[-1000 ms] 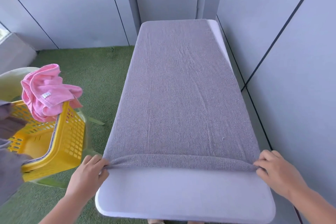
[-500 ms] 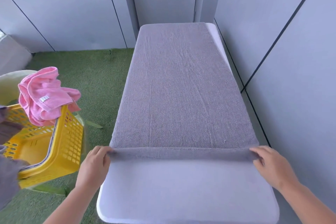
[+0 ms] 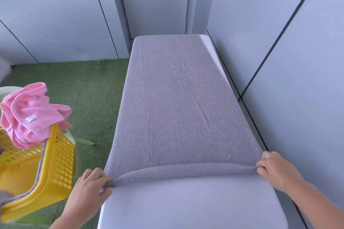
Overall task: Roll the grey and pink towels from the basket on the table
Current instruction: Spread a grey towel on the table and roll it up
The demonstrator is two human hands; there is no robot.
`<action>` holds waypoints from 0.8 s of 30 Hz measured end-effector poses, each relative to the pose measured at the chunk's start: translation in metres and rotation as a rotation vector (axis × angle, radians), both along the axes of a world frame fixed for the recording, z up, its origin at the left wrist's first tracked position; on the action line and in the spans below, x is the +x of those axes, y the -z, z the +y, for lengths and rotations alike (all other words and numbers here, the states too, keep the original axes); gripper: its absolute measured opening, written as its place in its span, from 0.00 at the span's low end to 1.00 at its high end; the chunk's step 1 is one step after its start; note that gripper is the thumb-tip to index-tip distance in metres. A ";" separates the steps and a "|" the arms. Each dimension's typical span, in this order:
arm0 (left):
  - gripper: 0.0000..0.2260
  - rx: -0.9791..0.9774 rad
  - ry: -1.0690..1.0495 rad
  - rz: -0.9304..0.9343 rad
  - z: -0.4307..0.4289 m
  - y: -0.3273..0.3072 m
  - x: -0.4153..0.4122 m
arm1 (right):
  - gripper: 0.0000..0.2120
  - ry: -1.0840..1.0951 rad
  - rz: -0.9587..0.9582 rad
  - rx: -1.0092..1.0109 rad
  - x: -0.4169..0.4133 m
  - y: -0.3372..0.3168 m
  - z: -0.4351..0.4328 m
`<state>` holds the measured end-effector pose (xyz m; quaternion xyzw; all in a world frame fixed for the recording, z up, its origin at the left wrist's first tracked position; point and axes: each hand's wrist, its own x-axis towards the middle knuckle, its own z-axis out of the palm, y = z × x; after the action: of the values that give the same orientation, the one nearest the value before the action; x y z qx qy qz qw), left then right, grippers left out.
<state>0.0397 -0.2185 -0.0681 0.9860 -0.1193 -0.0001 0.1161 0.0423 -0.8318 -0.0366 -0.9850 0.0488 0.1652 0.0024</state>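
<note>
grey towel [image 3: 178,108] lies flat along the table [image 3: 195,208], covering nearly all of it except the near end & a thin strip at the far right edge; spread out like this prob so it rolls even from one short end. its near edge is turned over into a first narrow fold running corner to corner. left hand [image 3: 89,188] pinches the near-left corner, fingers curled tight w/ a bit of cloth bunched under them. right hand [image 3: 277,171] pinches the near-right corner, thumb & fingers closed on the fold. both grips narrow, holding towel only, one at each end so the roll starts straight, imo. pink towel [image 3: 31,115] not on the table yet, heaped on the rim of the yellow basket [image 3: 55,169] left of the table, over green turf [image 3: 89,95].
</note>
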 end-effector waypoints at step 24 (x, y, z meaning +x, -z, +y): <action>0.12 0.042 -0.152 0.065 -0.022 0.006 0.023 | 0.06 -0.195 -0.257 0.228 0.017 0.032 -0.020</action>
<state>0.0629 -0.2404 -0.0744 0.9940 -0.0403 -0.0260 0.0987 0.0596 -0.8514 -0.0690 -0.9914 -0.0665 0.0418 0.1044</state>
